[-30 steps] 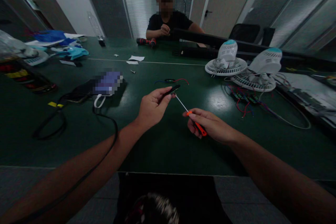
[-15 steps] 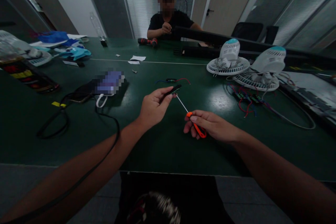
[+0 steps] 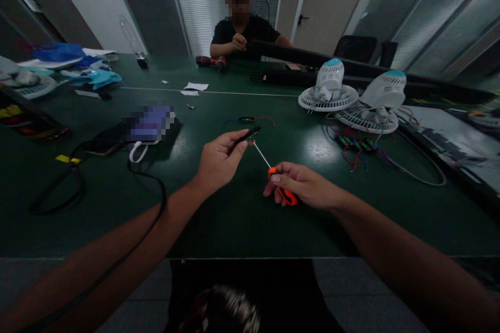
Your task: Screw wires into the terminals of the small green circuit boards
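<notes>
Between the thumb and fingers of my left hand (image 3: pixel 221 161) is a small circuit board (image 3: pixel 250 135), dark and narrow with some green showing. My right hand (image 3: pixel 299 184) is closed around the orange-and-black handle of a screwdriver (image 3: pixel 262 155). Its thin shaft slants up to the left, with the tip at the board's lower edge; whether it sits in a screw is too small to tell. Just beyond my left hand, a similar small board with red and blue wires (image 3: pixel 247 119) lies on the green table (image 3: pixel 234 234).
Two white fans (image 3: pixel 328 96) stand to the right, beside several wired boards (image 3: pixel 353 143). On the left are a phone (image 3: pixel 150 124), a black cable (image 3: pixel 156 177) and a dark bottle (image 3: pixel 31 119). Across the table sits a person (image 3: pixel 244 31) near a power drill (image 3: pixel 211 62) and long black bars (image 3: pixel 332 62).
The whole scene has shifted left in view as the camera turned slightly right. Both hands keep their grips, and the screwdriver tip stays at the board.
</notes>
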Demonstrator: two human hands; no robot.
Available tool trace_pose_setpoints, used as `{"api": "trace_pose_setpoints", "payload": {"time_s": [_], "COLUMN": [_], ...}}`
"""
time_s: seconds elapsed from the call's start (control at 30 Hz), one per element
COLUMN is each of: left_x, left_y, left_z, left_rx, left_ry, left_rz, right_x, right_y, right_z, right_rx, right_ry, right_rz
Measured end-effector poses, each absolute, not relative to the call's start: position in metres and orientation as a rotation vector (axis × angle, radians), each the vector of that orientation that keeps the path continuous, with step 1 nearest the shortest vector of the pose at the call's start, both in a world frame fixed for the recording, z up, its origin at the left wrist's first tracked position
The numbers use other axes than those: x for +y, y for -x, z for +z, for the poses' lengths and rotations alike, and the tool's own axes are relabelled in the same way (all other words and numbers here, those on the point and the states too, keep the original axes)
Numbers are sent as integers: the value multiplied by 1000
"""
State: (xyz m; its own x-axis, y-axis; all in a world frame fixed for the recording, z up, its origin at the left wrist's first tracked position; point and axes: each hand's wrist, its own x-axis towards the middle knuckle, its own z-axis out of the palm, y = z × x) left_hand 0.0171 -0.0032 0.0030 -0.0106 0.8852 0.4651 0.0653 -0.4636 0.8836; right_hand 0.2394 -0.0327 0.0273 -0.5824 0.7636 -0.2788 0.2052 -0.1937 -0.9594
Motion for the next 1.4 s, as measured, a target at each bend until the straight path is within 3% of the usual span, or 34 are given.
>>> {"api": "trace_pose_setpoints", "payload": {"time_s": [0.8,1.1,1.4], "left_x": [-4,-4,-4], "left_y": [-18,-19,-18], "left_z": [4,5,5], "left_rx": [1004,983,1022], "left_ry": [-1581,-1563,-1575], "left_rz": [1562,1573,1549], "right_x": [-33,-32,-34], "right_y": [-235,-241,-240], "right_z": [28,26,29], "right_rx": [-1618,-1531,-1616], "right_ry": [1244,1106,1092], "right_rz": [1702,1889,1853]}}
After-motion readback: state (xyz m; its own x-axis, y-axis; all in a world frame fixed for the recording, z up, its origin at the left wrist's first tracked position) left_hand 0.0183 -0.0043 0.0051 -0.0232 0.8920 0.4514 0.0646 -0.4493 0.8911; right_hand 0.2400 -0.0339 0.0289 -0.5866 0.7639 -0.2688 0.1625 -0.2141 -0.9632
